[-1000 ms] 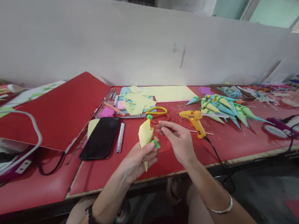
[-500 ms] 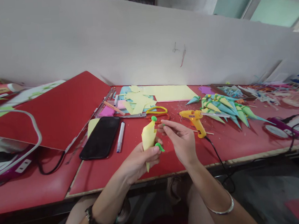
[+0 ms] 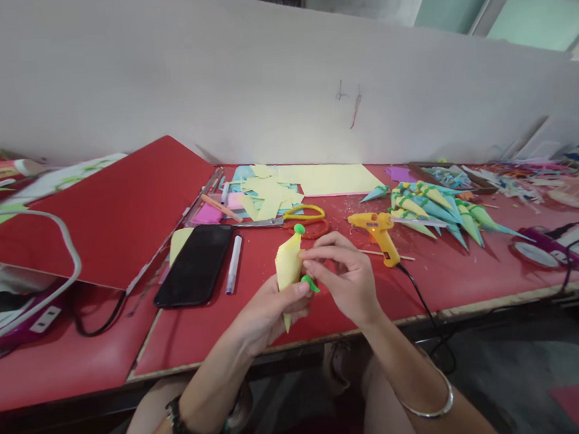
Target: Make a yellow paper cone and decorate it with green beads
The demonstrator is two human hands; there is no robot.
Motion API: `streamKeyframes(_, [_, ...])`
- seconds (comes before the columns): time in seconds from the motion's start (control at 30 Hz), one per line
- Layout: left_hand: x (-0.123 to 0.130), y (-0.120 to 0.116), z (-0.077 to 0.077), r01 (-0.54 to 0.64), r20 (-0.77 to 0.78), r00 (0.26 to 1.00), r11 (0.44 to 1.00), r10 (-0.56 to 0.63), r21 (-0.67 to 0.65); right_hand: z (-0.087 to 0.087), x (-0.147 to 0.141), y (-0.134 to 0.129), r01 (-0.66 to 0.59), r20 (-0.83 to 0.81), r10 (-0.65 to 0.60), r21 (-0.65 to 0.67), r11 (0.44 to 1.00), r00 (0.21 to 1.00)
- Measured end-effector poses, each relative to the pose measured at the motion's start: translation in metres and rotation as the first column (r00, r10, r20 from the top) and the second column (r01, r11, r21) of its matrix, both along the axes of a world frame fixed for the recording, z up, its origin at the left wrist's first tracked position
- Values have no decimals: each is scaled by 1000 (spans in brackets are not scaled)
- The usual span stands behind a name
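My left hand (image 3: 276, 308) is wrapped round a pale yellow paper cone (image 3: 288, 264), its point hanging downward. A green ball (image 3: 299, 229) tops the cone's upper corner. A curled green strip (image 3: 309, 283) sticks out by my left thumb. My right hand (image 3: 344, 273) is closed in a pinch, its fingertips touching the cone's right edge. The small green piece seen in that pinch earlier is hidden now. To the right lies a yellow glue gun (image 3: 378, 230) with its cord running off the table edge.
Scissors (image 3: 304, 214) with yellow and red handles lie behind my hands. A black phone (image 3: 193, 265) and a marker (image 3: 234, 265) are on the left, near a large red board (image 3: 119, 217). Paper scraps (image 3: 267, 192) lie at the back; several finished cones (image 3: 434, 209) are piled at right.
My right hand has moved slightly left, bringing its pinched fingertips against the cone's edge. The small green piece between them has gone out of sight. My left hand stays nearly still.
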State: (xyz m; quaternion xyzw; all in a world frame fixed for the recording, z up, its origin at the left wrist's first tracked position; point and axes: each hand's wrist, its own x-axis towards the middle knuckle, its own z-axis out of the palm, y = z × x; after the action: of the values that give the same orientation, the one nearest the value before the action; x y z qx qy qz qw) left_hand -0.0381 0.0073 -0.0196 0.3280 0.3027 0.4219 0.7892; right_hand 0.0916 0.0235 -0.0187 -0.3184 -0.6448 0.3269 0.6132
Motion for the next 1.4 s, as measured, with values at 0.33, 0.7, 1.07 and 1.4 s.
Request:
streamKeyframes(0.33, [2,-1,-1,24,-12,1000,1000,-24,4,-3,2,3,-120,-74,113,-102,988,991])
streamKeyframes(0.7, [2,0,-2,46,-15,999,997,-45,55,0,2,3,-68,15,70,-70,995,997])
streamKeyframes(1.07, [-3,0,-4,163,-64,986,982,-157,100,-3,2,6,-262,-154,235,-182,948,960])
streamKeyframes(1.4, [-4,-1,-2,191,-67,981,972,-184,135,-3,4,6,-341,-177,311,-179,923,934])
